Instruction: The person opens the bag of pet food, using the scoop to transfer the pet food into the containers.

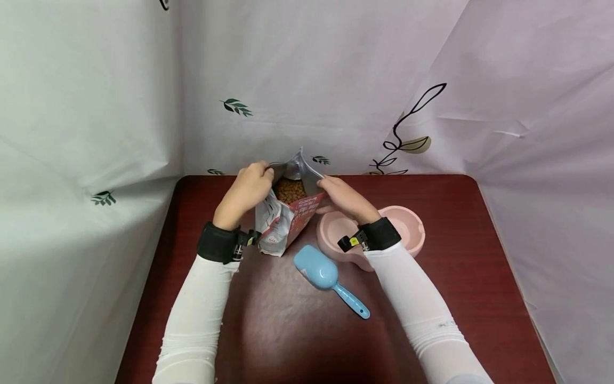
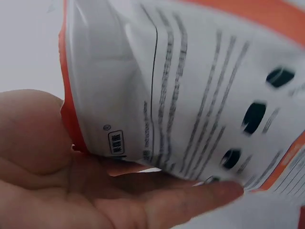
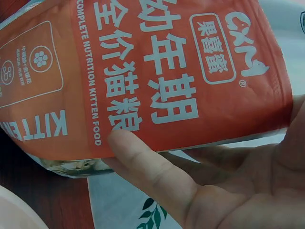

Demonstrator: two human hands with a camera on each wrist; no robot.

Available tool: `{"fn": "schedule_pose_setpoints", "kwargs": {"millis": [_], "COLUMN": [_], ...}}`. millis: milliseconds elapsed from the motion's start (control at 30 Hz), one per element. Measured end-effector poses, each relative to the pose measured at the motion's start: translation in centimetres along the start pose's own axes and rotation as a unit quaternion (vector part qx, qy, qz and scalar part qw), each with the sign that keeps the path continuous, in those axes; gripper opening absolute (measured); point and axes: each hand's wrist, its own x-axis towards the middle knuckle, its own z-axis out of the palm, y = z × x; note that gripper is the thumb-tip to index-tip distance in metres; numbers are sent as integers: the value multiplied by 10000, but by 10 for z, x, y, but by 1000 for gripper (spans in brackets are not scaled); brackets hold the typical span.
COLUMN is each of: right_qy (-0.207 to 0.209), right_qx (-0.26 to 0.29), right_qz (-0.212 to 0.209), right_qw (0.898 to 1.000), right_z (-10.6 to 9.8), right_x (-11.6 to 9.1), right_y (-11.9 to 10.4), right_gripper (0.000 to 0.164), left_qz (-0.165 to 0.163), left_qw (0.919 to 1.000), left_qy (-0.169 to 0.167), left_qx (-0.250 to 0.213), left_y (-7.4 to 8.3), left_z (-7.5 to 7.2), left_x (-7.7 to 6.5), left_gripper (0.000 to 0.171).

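Note:
A red and white bag of kitten food [image 1: 303, 217] stands on the table with its top spread apart, and brown kibble [image 1: 290, 191] shows inside. My left hand [image 1: 250, 188] grips the left edge of the bag's mouth. On the opposite edge, my right hand [image 1: 346, 196] pinches the rim between thumb and fingers. The left wrist view has the white printed side of the bag [image 2: 190, 95] above the fingers. In the right wrist view, a fingertip touches the red front of the bag [image 3: 219, 105].
A light blue scoop [image 1: 320, 271] lies in front of the bag, handle toward the lower right. A pink double bowl [image 1: 331, 234] sits under and beside my right forearm. White cloth with leaf prints [image 1: 307, 80] hangs behind the dark red table [image 1: 455, 240].

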Motion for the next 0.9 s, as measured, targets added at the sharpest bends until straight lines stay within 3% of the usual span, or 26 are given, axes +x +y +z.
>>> {"fn": "schedule_pose_setpoints", "kwargs": {"millis": [133,233,500,733,900], "right_qy": [4,-21,-254,56,26], "right_qx": [219,460,969,1497,1894], "right_qz": [-110,-197,-256,-337,-646], "right_qw": [9997,9987,9946,9881,9798], "right_z": [1,3,15,42,64], "right_x": [-1,-1,4,16,26], "right_y": [3,6,18,33,45], "right_gripper": [27,24,19,16,48], "left_qz": [31,107,248,506,632], "left_qw": [9991,9986,9985,9951,9921], "left_qy": [-49,130,475,732,869], "left_qx": [-432,-500,-128,423,645], "left_y": [-5,-7,-8,-10,-14], "left_z": [5,7,1,-10,-16], "left_x": [2,2,-1,-3,-4], "left_gripper": [49,50,45,43,41]}}
